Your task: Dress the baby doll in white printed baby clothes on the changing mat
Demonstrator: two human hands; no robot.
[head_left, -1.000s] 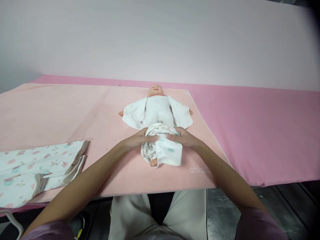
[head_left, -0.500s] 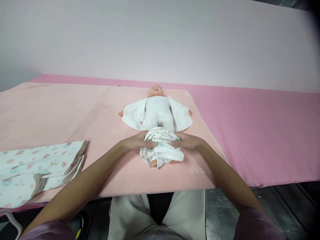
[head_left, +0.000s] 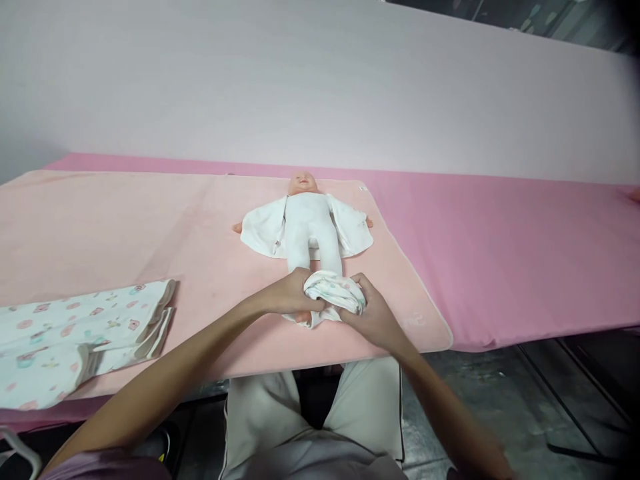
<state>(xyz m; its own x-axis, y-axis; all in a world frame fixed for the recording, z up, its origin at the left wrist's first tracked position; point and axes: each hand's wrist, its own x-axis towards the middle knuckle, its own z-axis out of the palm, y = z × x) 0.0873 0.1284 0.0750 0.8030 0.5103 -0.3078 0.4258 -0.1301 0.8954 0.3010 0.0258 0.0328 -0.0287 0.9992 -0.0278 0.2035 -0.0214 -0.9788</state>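
A left hand (head_left: 295,293) and a right hand (head_left: 373,317), fingers of both grasping one bunched white printed cloth garment (head_left: 336,288), work at six o'clock, at the foot end of one white cloth-bodied doll (head_left: 311,217), its single plastic head toward twelve. At eight o'clock, one pile of folded white printed fabric (head_left: 75,333) lies on one flat peach cloth mat (head_left: 200,240).

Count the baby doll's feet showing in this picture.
1. That foot of the baby doll pokes out below the person's left hand, at the bunched printed garment. The other may be hidden by the garment or the right hand.
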